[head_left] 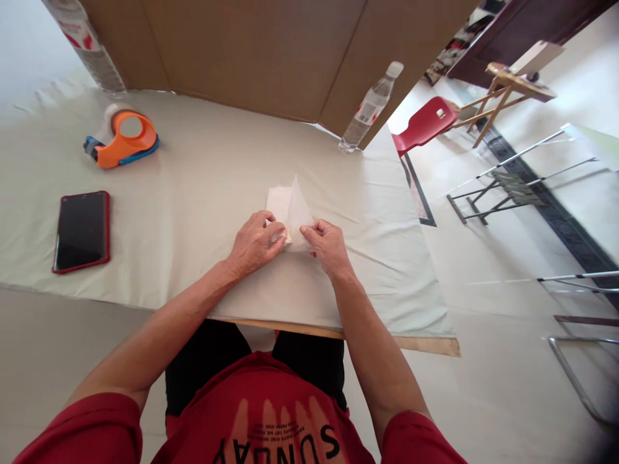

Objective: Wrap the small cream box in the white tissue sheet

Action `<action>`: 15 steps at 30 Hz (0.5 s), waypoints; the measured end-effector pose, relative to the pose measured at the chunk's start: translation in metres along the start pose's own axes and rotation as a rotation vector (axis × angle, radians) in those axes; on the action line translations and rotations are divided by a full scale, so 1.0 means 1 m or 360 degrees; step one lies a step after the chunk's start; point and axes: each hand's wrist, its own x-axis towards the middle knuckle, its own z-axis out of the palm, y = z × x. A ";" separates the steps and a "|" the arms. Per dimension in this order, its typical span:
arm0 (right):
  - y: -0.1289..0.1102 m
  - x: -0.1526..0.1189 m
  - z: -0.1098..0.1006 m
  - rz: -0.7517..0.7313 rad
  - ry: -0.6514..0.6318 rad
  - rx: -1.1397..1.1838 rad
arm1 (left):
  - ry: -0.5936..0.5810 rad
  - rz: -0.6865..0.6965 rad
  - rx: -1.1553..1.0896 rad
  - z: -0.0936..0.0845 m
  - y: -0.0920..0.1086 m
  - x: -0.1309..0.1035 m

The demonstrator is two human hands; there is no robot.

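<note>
Near the middle of the cloth-covered table (207, 212), toward its near edge, we have both hands at a thin translucent sheet (300, 209), probably plastic, with a white paper-like piece (279, 201) just beside it on the left. Our right hand (331, 246) has thumb and forefinger pinched together on the sheet's near right part. Our left hand (256, 242) curls its fingers in at the near end of the white piece, by a small cream-coloured edge (289, 238); whether those fingertips clamp it or only rest there, we cannot tell. Film this thin seems likely to crease or cling, so we should pinch lightly, with finger pads rather than nails, and let one hand anchor while the other makes small adjustments. We would also watch the sheet's raised far tip, which could flop left over the white piece. The orange tape dispenser (129, 138) and smartphone (82, 232) on the left, and the plastic bottle (370, 109) far right, sit well apart from our fingers.
</note>
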 end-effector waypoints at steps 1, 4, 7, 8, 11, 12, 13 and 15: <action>0.002 0.001 -0.002 0.0009 0.0005 -0.0005 | -0.0003 0.0020 0.0004 0.000 0.000 0.000; 0.004 0.005 -0.004 -0.0035 0.0012 -0.0139 | -0.0014 0.0071 0.0024 -0.001 0.001 0.000; 0.003 0.015 -0.003 -0.0166 0.0010 -0.0420 | -0.0014 0.0097 0.0049 -0.001 0.000 0.000; 0.002 0.018 -0.002 -0.0187 0.0000 -0.0521 | -0.0013 0.0103 0.0052 -0.001 0.000 -0.001; 0.000 0.024 0.000 -0.0169 -0.0027 -0.0823 | -0.0022 0.0115 0.0033 -0.001 -0.001 -0.001; -0.001 0.025 0.001 -0.0161 -0.0013 -0.0907 | -0.0029 0.0115 0.0027 -0.001 -0.001 -0.001; -0.002 0.025 0.001 -0.0164 0.0012 -0.0974 | -0.0040 0.0113 0.0027 -0.002 -0.001 -0.001; -0.005 0.024 0.001 -0.0197 0.0073 -0.1026 | -0.0059 0.0115 0.0043 -0.002 -0.001 0.000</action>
